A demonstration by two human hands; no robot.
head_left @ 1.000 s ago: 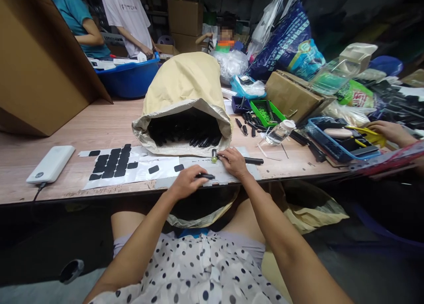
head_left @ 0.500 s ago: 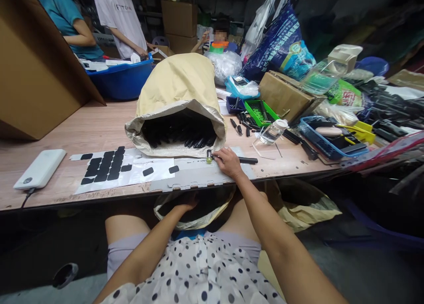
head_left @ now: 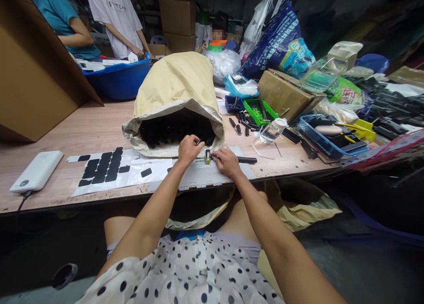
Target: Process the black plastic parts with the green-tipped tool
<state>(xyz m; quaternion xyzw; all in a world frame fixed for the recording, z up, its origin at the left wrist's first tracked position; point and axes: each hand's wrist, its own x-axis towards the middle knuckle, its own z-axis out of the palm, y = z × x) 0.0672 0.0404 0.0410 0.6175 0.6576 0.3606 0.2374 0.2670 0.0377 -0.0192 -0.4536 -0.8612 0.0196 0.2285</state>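
My right hand (head_left: pixel 227 161) is closed around the handle of a small hammer (head_left: pixel 207 157), whose head has a yellow-green face. Its black handle sticks out to the right past my hand, low over a grey board (head_left: pixel 198 174) at the table's front edge. At the mouth of a large cream sack (head_left: pixel 175 76), my left hand (head_left: pixel 189 148) has its fingers pinched together. Something small and dark shows at the fingertips, too small to name. Dark parts fill the shadowed sack opening. To the left lies a white sheet with black rounded stickers (head_left: pixel 106 167).
A white power bank (head_left: pixel 38 170) with a cable lies at left. A water bottle (head_left: pixel 273 131), a green tray (head_left: pixel 260 112) and a blue basket (head_left: pixel 327 138) stand at right. Another open sack (head_left: pixel 202 218) is below the table edge. Co-workers stand behind a blue tub (head_left: pixel 115 81).
My left hand has risen from the sack below the table to the mouth of the sack on top. My right hand keeps its hold on the hammer in about the same place.
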